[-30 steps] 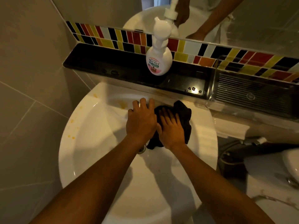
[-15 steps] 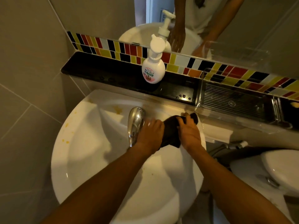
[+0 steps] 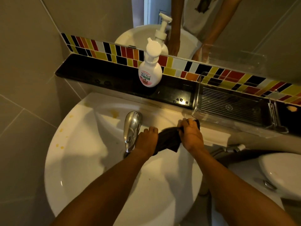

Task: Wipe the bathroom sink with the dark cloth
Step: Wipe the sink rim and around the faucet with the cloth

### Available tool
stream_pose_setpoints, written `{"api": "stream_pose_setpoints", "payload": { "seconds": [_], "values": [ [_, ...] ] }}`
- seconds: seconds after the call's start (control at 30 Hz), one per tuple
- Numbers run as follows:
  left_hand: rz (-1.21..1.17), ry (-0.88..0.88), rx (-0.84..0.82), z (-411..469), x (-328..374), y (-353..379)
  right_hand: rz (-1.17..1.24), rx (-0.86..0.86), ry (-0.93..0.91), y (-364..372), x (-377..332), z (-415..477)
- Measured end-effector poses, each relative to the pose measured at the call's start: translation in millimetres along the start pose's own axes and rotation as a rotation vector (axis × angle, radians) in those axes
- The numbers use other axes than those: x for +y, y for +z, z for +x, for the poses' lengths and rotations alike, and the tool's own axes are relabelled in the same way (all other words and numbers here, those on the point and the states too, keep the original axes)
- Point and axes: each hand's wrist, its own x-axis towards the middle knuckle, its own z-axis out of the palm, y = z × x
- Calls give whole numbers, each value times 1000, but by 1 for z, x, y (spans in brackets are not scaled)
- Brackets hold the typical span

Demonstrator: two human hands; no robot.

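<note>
My two forearms reach forward over the near rim of the sink (image 3: 53, 176), and both of my hands meet at its back right, just right of the faucet (image 3: 131, 128). My left hand (image 3: 147, 141) lies knuckles-up with its fingers curled down onto the near-left end of the dark cloth (image 3: 167, 139); my right hand (image 3: 191, 136) has its fingers clenched around the far-right end, up by the sink's back rim. So the cloth is bunched between my two hands, its long axis running from lower left to upper right, resting on the white ceramic. Whether the left fingers actually pinch the cloth or only press it down, I cannot tell. The yellow-orange stains (image 3: 114, 112) lie to the left of the faucet and along the left rim, well apart from the cloth, so I judge the coming sweep must go leftward, and my left hand is the nearer one to lead it past the spout. Beyond the basin runs the black shelf (image 3: 97, 75) with a white soap pump bottle (image 3: 150, 72) standing upright on it, a clear ribbed tray (image 3: 228, 101) to its right, coloured tiles and the mirror behind.
</note>
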Motion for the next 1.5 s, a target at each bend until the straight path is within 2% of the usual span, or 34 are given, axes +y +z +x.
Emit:
{"api": "stream_pose_setpoints", "payload": {
  "seconds": [0.07, 0.2, 0.33, 0.47, 0.63, 0.9, 1.13, 1.33, 1.5],
  "values": [
    [-101, -13, 12, -10, -1, -2, -50, 22, -35, -2, -2, -5],
    [-469, 47, -30, -43, -11, -7, -166, 9, -67, -11, -9, -20],
    [-430, 89, -8, -85, -16, -9, -268, -108, -162, -20, -12, -43],
    [-558, 142, -33, -119, -36, -8, -226, -196, -166, -30, -22, -68],
    [-520, 168, 20, -150, -79, -18, -130, -173, -182, -41, -68, -94],
    [-673, 13, 91, -197, -164, -46, -78, -170, -233, -28, -151, -119],
    [-662, -61, 220, -242, -219, -79, -116, -190, -320, -19, -206, -140],
    [-650, -114, 351, -288, -251, -135, -86, -137, -493, -37, -266, -145],
    [-524, -146, 425, -330, -274, -158, -41, -109, -573, -40, -299, -168]
  ]
}}
